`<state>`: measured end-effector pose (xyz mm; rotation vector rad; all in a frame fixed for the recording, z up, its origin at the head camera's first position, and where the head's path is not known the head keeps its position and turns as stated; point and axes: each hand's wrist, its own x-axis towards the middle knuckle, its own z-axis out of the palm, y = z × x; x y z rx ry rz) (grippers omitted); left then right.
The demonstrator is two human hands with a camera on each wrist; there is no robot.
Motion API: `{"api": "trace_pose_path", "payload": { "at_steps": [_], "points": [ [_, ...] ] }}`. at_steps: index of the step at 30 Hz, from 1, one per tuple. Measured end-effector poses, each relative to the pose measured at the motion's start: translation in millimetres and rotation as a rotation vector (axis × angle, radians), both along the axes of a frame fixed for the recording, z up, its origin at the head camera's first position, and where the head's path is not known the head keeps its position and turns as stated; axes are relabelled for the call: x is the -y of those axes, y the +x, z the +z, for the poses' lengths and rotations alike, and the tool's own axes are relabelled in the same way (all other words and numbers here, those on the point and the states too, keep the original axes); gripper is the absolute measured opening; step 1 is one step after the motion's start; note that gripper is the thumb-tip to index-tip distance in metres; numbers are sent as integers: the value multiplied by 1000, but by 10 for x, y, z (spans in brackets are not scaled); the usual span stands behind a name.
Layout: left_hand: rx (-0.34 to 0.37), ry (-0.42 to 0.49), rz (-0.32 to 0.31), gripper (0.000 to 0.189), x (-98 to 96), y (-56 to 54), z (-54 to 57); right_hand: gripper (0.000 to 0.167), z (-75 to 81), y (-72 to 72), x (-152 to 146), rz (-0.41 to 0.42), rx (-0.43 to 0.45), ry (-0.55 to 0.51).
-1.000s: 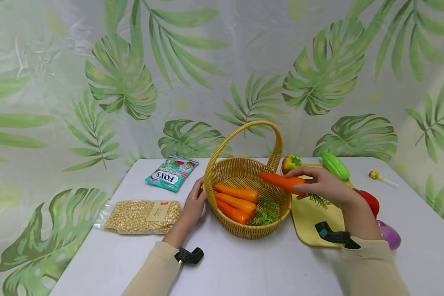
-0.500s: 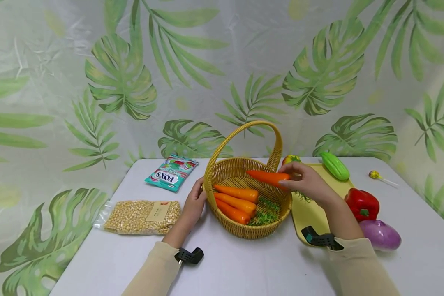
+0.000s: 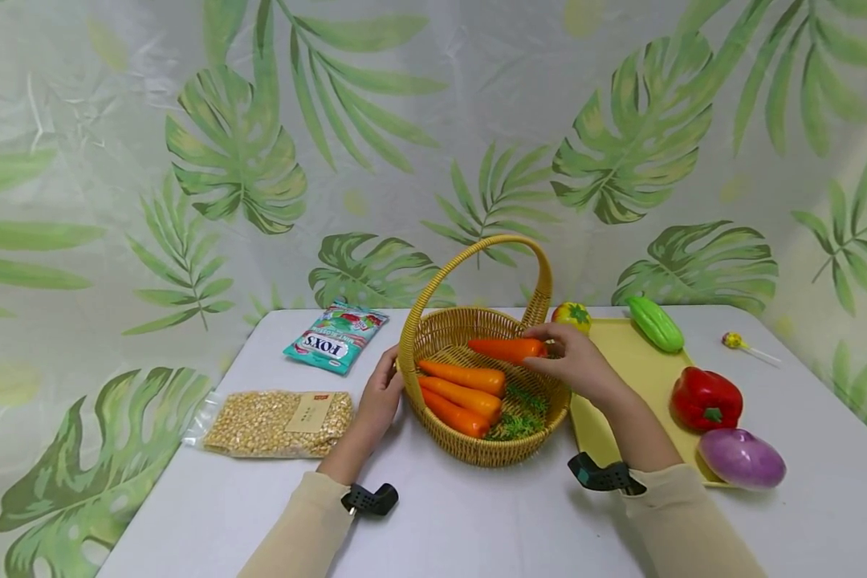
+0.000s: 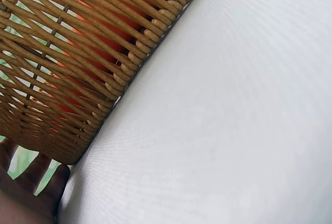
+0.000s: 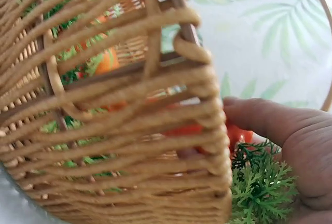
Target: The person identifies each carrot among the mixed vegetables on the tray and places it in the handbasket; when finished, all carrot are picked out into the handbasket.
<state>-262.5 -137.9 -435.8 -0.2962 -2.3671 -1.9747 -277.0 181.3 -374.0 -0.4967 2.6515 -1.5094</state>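
Observation:
In the head view, a wicker basket with a tall arched handle holds several orange carrots with green tops. My right hand reaches over the basket's right rim, pinching a redder carrot by its thick end, the tip pointing left inside. The right wrist view shows my thumb beside the wicker wall and a feathery carrot top below it. My left hand rests against the basket's left side. Its extended fingers meet the outer wall in the left wrist view.
Left of the basket lie a bag of corn kernels and a teal FOX'S candy bag. Around a yellow tray at right are a green vegetable, red pepper, purple vegetable, red-yellow fruit and lollipop.
My right hand has carried the carrot leftward from over the tray and lowered it into the basket. The pepper and purple vegetable have come into fuller view. My left hand has stayed put.

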Motion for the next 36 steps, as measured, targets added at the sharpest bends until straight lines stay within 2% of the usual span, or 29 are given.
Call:
{"api": "trace_pose_path", "payload": {
  "at_steps": [4, 8, 20, 26, 36],
  "points": [
    [0, 6, 20, 46, 23, -125, -166, 41, -15, -7, 54, 16, -28, 32],
    [-6, 6, 40, 43, 36, -147, -227, 40, -25, -15, 109, 19, -55, 52],
    [-35, 13, 29, 41, 33, -141, -241, 40, -55, -57, 235, -49, -94, 122],
    [-39, 12, 38, 41, 30, -146, -227, 38, -90, -135, 342, -39, -85, 133],
    [-29, 28, 19, 42, 15, -139, -218, 37, -195, -297, 438, -17, -59, 153]
  ]
}}
